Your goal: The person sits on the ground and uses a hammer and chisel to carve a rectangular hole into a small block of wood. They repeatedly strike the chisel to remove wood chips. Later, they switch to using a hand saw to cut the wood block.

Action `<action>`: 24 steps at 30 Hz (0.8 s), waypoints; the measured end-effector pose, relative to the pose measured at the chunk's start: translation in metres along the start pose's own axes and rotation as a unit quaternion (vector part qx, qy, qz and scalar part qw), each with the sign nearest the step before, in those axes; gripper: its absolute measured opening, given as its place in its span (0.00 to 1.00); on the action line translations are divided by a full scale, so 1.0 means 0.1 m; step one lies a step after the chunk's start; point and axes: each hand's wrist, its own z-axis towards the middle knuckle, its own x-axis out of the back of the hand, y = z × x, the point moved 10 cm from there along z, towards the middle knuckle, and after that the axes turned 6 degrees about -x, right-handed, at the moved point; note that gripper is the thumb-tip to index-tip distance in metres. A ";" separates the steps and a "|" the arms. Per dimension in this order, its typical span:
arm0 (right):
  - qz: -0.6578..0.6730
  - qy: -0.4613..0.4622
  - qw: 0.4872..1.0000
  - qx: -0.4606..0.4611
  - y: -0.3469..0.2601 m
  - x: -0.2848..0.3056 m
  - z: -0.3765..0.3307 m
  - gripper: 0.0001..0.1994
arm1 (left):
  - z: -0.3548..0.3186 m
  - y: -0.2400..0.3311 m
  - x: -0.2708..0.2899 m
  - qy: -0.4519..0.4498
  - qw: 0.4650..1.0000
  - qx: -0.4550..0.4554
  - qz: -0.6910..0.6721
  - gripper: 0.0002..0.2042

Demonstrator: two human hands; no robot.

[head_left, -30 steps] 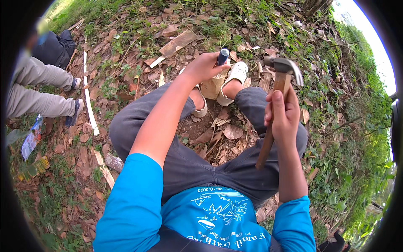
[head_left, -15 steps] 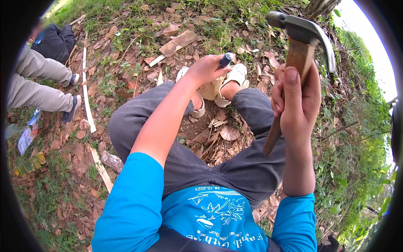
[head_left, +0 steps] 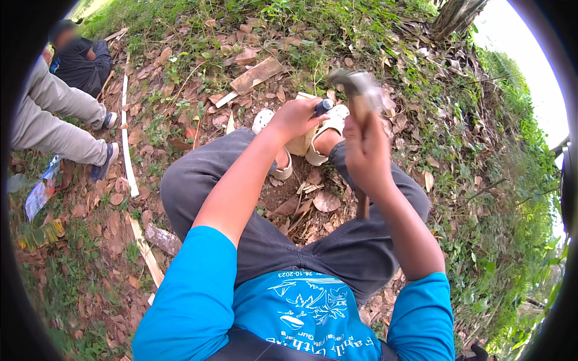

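Note:
My left hand (head_left: 294, 119) is closed around a dark-handled tool (head_left: 324, 107). Only the tool's round upper end shows; the rest is hidden by my fingers. Below that hand, a pale block of wood (head_left: 297, 145) stands between my feet, partly covered. My right hand (head_left: 368, 157) grips the wooden handle of a claw hammer (head_left: 361, 107). The hammer's metal head is blurred by motion, up and to the right of the tool's end and apart from it in the picture.
Dry leaves and wood chips (head_left: 310, 186) lie around my light clogs (head_left: 317, 150). Ahead is a flat board (head_left: 257, 75). Long pale strips (head_left: 126, 138) run along the left. A standing person's legs (head_left: 66, 126) and a seated person (head_left: 81, 63) are farther left.
The hammer and my right hand have moved left, toward the tool in my left hand. My left hand stays almost in place. More of the seated person shows at far left.

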 end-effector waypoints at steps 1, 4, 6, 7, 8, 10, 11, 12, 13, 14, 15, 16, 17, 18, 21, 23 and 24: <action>-0.043 -0.066 0.996 -0.046 0.22 -0.11 0.01 0.17 | -0.02 -0.01 -0.17 -0.037 0.998 -0.043 -0.009 0.14; -0.024 -0.059 0.997 -0.032 0.18 -0.02 -0.14 0.18 | -0.09 0.11 -0.27 -0.040 0.997 -0.050 0.034 0.13; 0.069 -0.063 0.995 -0.034 -0.12 0.07 -0.18 0.12 | -0.16 -0.03 -0.01 0.041 0.999 0.000 -0.013 0.12; 0.129 -0.024 0.991 -0.014 -0.23 0.14 -0.20 0.12 | -0.13 -0.05 0.00 0.019 0.999 0.022 -0.019 0.12; 0.188 0.011 0.982 0.006 -0.33 0.19 -0.27 0.11 | -0.13 -0.06 0.00 -0.003 0.999 0.044 -0.023 0.13; 0.175 0.028 0.984 0.033 -0.25 0.13 -0.30 0.11 | -0.12 -0.04 0.04 0.005 0.999 0.033 -0.039 0.12; 0.103 0.014 0.994 0.036 -0.06 0.02 -0.26 0.11 | -0.10 -0.04 0.01 0.013 0.999 0.013 -0.045 0.13; -0.060 -0.027 0.998 0.001 0.25 -0.06 -0.18 0.11 | -0.05 -0.01 -0.07 0.019 0.998 -0.012 -0.058 0.14; -0.040 -0.077 0.992 -0.087 0.45 -0.13 -0.13 0.11 | -0.08 -0.07 -0.08 0.014 0.998 -0.005 -0.060 0.12; -0.017 -0.058 0.996 -0.065 0.36 -0.04 -0.13 0.11 | -0.14 -0.11 -0.11 0.009 0.998 0.003 -0.063 0.10; 0.005 -0.042 0.998 -0.041 0.18 0.07 -0.14 0.11 | -0.15 -0.16 -0.09 0.007 0.998 0.011 -0.064 0.08; 0.030 -0.033 0.999 -0.025 0.01 0.14 -0.22 0.11 | -0.19 -0.19 -0.07 0.006 0.998 0.020 -0.060 0.08; 0.110 -0.017 0.994 -0.009 -0.13 0.16 -0.23 0.11 | -0.20 -0.24 -0.02 0.004 0.998 0.029 -0.055 0.08; 0.185 0.004 0.983 0.010 -0.28 0.23 -0.24 0.11 | -0.15 -0.26 -0.02 0.003 0.998 0.031 -0.054 0.07; 0.176 0.033 0.981 0.075 -0.28 0.22 -0.34 0.12 | -0.14 -0.20 -0.11 -0.010 0.999 0.025 -0.020 0.08; -0.042 -0.071 0.992 -0.096 0.44 -0.13 -0.23 0.13 | -0.11 -0.18 -0.17 0.000 0.999 0.012 -0.038 0.08; -0.067 -0.108 0.987 -0.102 0.65 -0.20 -0.21 0.13 | -0.14 -0.20 -0.19 0.012 0.997 0.009 -0.069 0.08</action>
